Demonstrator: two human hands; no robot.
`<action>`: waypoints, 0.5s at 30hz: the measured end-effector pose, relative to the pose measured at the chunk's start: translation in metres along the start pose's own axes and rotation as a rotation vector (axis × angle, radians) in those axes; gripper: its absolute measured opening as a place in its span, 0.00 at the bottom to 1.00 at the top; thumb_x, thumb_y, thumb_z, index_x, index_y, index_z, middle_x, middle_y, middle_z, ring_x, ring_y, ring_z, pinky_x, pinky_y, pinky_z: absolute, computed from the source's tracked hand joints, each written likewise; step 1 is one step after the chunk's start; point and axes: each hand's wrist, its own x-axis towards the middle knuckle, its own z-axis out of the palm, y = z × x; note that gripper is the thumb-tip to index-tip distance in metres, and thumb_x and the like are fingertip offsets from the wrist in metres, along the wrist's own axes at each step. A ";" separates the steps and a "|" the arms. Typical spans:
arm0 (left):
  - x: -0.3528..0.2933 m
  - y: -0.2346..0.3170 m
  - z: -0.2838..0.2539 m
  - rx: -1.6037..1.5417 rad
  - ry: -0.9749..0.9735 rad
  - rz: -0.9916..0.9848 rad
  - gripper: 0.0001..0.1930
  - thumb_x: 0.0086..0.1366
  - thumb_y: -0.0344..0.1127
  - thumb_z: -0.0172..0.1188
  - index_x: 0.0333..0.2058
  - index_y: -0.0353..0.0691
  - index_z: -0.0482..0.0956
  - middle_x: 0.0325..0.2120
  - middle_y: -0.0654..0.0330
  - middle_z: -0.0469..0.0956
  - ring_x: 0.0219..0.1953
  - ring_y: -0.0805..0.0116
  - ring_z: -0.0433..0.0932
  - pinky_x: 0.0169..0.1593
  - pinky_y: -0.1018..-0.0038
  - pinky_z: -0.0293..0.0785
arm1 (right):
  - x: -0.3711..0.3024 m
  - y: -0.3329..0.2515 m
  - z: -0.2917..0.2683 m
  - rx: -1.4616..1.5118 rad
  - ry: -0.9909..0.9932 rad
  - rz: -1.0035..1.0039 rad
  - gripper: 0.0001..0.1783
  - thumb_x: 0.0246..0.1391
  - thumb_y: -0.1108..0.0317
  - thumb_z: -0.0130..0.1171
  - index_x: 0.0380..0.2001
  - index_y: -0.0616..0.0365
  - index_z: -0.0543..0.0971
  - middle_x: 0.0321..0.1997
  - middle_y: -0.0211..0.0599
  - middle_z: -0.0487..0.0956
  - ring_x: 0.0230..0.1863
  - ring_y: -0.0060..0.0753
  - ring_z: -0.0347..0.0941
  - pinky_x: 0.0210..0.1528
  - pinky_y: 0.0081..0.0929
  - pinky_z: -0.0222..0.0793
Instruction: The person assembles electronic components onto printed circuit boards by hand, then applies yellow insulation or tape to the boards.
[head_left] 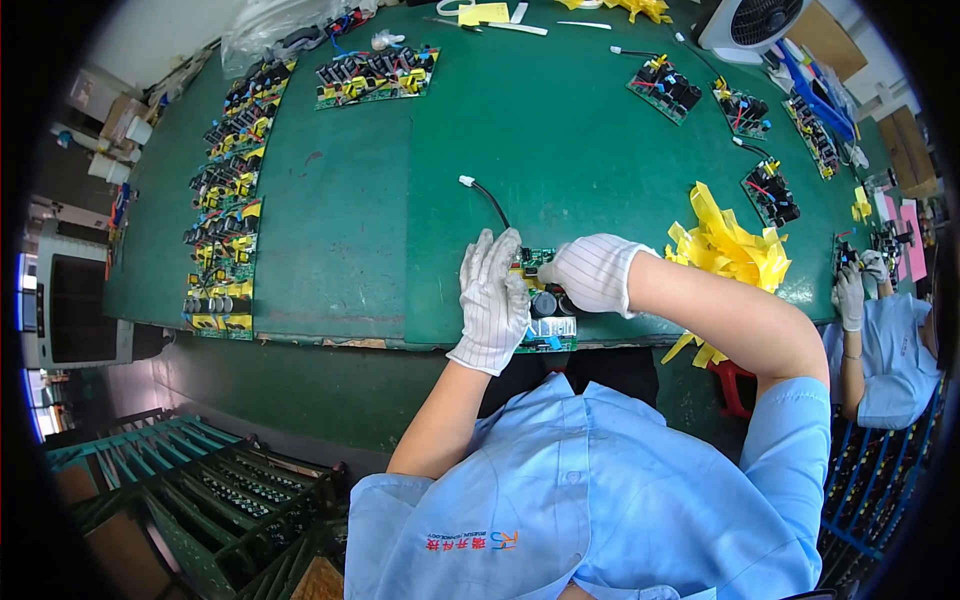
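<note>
My left hand (490, 300), in a white pin-striped glove, steadies the left side of a green circuit board (548, 338) at the table's near edge. Its fingers point away from me, pressed together, with the thumb on the board. Capacitors and other parts stand on the board, and a black cable with a white connector (466, 181) runs from its far side. My right hand (595, 274), gloved alike, is closed over the board's right part with its fingertips down among the components. What those fingers pinch, if anything, is hidden.
Finished-looking boards (228, 220) line the left side, and another board (375, 76) lies farther back. Several cabled boards (664, 88) sit at the far right. Yellow tape strips (730, 240) heap beside my right forearm. A fan (755, 22) stands behind; a co-worker's gloved hand (850, 297) works at right.
</note>
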 end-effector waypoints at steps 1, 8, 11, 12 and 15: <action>0.000 0.000 0.002 0.014 0.010 0.004 0.26 0.75 0.49 0.38 0.58 0.36 0.71 0.58 0.50 0.73 0.64 0.42 0.65 0.68 0.49 0.54 | -0.002 -0.002 0.004 -0.014 0.066 0.022 0.17 0.53 0.68 0.53 0.47 0.54 0.79 0.37 0.52 0.80 0.39 0.55 0.79 0.39 0.47 0.75; -0.004 -0.003 0.003 0.044 0.028 0.033 0.26 0.75 0.49 0.38 0.61 0.37 0.67 0.60 0.52 0.72 0.63 0.42 0.66 0.68 0.48 0.53 | -0.020 -0.017 0.001 0.041 0.211 0.038 0.13 0.54 0.67 0.51 0.38 0.58 0.82 0.36 0.52 0.81 0.39 0.54 0.81 0.41 0.46 0.77; -0.001 0.002 0.001 0.039 -0.024 0.033 0.28 0.75 0.52 0.36 0.62 0.37 0.66 0.60 0.52 0.71 0.63 0.42 0.66 0.69 0.47 0.51 | -0.028 -0.016 0.006 0.056 0.234 0.048 0.14 0.53 0.67 0.52 0.40 0.58 0.81 0.35 0.52 0.81 0.39 0.55 0.80 0.41 0.46 0.76; -0.001 0.004 0.001 0.038 -0.026 0.032 0.28 0.75 0.52 0.36 0.62 0.37 0.66 0.60 0.52 0.71 0.63 0.42 0.66 0.69 0.47 0.51 | -0.031 -0.015 0.009 0.061 0.253 0.048 0.14 0.53 0.67 0.53 0.41 0.59 0.81 0.35 0.52 0.81 0.39 0.55 0.80 0.41 0.46 0.76; -0.002 0.006 0.002 0.021 -0.045 0.031 0.30 0.75 0.55 0.34 0.62 0.38 0.65 0.61 0.53 0.71 0.63 0.41 0.66 0.69 0.47 0.51 | -0.034 -0.014 0.016 0.129 0.220 0.098 0.14 0.53 0.68 0.53 0.42 0.58 0.81 0.36 0.52 0.81 0.39 0.54 0.80 0.41 0.46 0.76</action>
